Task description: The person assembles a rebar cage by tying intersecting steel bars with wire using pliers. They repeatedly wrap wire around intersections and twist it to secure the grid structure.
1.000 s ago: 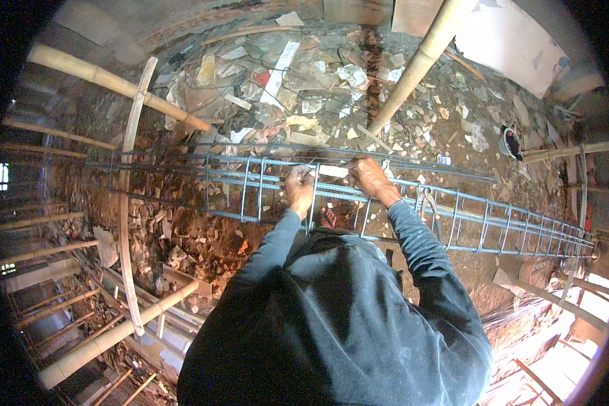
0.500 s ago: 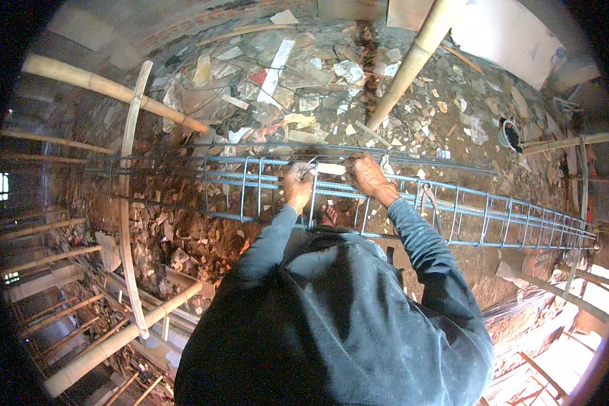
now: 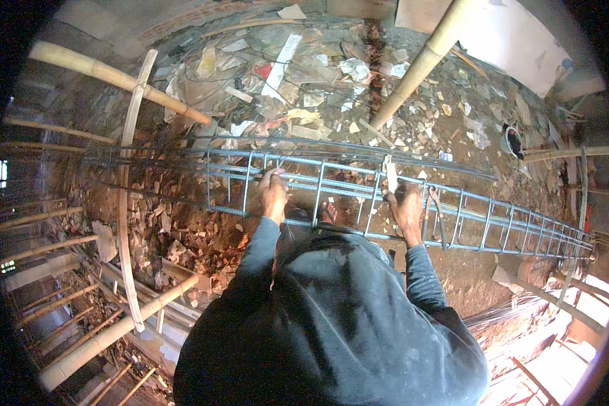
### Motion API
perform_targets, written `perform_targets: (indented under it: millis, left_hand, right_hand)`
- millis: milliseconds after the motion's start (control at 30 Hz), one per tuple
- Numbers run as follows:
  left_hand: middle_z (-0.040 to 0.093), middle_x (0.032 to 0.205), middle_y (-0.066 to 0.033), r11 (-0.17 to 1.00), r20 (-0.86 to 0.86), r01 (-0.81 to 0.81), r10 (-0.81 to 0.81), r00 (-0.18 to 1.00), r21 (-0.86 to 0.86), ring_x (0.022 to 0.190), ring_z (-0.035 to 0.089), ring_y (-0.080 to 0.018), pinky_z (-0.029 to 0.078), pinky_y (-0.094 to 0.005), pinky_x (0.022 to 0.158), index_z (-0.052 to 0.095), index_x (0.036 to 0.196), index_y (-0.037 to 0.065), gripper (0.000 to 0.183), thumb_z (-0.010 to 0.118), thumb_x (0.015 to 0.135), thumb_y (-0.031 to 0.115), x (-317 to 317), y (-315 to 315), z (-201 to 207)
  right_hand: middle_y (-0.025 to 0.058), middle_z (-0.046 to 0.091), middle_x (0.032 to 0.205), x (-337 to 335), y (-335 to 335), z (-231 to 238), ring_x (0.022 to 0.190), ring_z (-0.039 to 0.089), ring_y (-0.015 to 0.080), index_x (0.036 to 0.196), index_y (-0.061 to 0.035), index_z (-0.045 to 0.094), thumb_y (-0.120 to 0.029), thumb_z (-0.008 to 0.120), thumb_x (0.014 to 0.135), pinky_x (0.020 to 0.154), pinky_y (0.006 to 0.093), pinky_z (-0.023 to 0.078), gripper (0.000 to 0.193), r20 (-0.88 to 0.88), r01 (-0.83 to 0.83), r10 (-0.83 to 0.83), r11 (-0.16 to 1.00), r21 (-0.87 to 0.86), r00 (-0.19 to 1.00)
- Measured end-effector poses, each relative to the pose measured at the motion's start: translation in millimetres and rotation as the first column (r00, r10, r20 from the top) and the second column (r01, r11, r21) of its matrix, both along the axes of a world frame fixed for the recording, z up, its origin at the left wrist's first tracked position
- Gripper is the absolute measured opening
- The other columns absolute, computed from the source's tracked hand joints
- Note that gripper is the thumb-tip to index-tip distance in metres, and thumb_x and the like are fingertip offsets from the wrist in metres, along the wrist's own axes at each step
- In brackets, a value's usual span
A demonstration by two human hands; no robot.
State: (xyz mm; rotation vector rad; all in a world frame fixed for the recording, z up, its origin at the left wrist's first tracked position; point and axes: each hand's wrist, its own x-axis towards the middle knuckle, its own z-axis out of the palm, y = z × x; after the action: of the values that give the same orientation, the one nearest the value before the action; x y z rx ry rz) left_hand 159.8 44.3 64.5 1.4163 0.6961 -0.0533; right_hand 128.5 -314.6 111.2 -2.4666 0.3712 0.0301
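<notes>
A long cage of steel rebar with square stirrups lies across in front of me. My left hand is at its left part, fingers curled round a lengthwise bar near a stirrup. My right hand is farther right, its fingers closed on the lower end of a short pale strip, which stands up over the upper bars. Just right of that hand, a pair of pincers hangs on the cage with its handles down. The right fingertips are partly hidden.
Beyond the cage, rubble and scraps cover the ground. A bamboo pole slants down at the far side; another bamboo pole crosses an upright wooden strip at left. A bucket stands at far right. Loose thin bars run behind the cage.
My hands have moved apart: the left one leftward along the cage, the right one rightward toward the pincers, carrying the pale strip, which has turned from level to upright.
</notes>
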Motion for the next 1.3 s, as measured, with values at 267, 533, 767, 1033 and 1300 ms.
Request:
perform_targets:
  millis: [267, 533, 767, 1033, 1300]
  left_hand:
    - [0.056, 0.069, -0.0002, 0.993, -0.057, 0.114, -0.113, 0.992, 0.011, 0.051, 0.047, -0.0077, 0.033, -0.0262, 0.041, 0.063, 0.116, 0.009, 0.019, 0.05, 0.107, 0.02, -2, -16, 4]
    - [0.069, 0.077, -0.0131, 0.847, 0.05, 0.207, -0.264, 0.963, 0.49, 0.073, 0.068, -0.0269, 0.053, -0.0423, 0.068, 0.074, 0.103, 0.004, 0.017, 0.062, 0.096, 0.012, -9, -16, -3]
    - [0.068, 0.086, -0.028, 0.583, 0.084, 0.161, -0.371, 0.925, 0.797, 0.088, 0.067, -0.0504, 0.051, -0.0601, 0.077, 0.062, 0.093, 0.001, 0.008, 0.064, 0.088, 0.008, -4, -23, -4]
    - [0.07, 0.085, -0.0278, 0.587, -0.044, 0.251, -0.344, 0.938, 0.77, 0.086, 0.069, -0.048, 0.052, -0.0573, 0.079, 0.069, 0.087, 0.0, 0.011, 0.069, 0.088, 0.011, 40, -38, -39]
    - [0.073, 0.09, -0.028, 0.674, -0.06, 0.18, -0.198, 0.978, 0.717, 0.089, 0.07, -0.0493, 0.055, -0.0536, 0.082, 0.076, 0.092, -0.001, 0.015, 0.074, 0.083, 0.011, 48, -45, -38]
  right_hand:
    - [0.0243, 0.068, 0.104, 29, 58, 26, 0.102, 0.063, 0.0428, 0.114, 0.0006, 0.071, -0.031, 0.078, 0.088, 0.09, 0.0507, 0.049, 0.042, 0.208, -0.297, 0.276, 0.952, 0.078, 0.938]
    - [0.025, 0.067, 0.1, 46, 119, 15, 0.095, 0.064, 0.0453, 0.104, 0.0032, 0.07, -0.025, 0.075, 0.09, 0.084, 0.0504, 0.052, 0.032, 0.191, -0.539, 0.506, 0.81, 0.23, 0.841]
    - [0.0226, 0.067, 0.085, 86, 120, 8, 0.078, 0.066, 0.0386, 0.104, 0.0004, 0.07, -0.025, 0.072, 0.094, 0.072, 0.0474, 0.051, 0.027, 0.104, -0.533, 0.531, 0.777, 0.336, 0.841]
    - [0.0226, 0.073, 0.087, 157, 132, -34, 0.082, 0.07, 0.04, 0.115, -0.0055, 0.074, -0.019, 0.072, 0.091, 0.075, 0.0468, 0.055, 0.027, 0.094, -0.746, 0.741, 0.651, 0.144, 0.665]
    - [0.0134, 0.079, 0.11, 203, 152, -86, 0.098, 0.074, 0.0258, 0.115, -0.0133, 0.08, -0.016, 0.072, 0.087, 0.088, 0.0385, 0.056, 0.029, -0.167, -0.861, 0.912, 0.41, 0.301, 0.376]
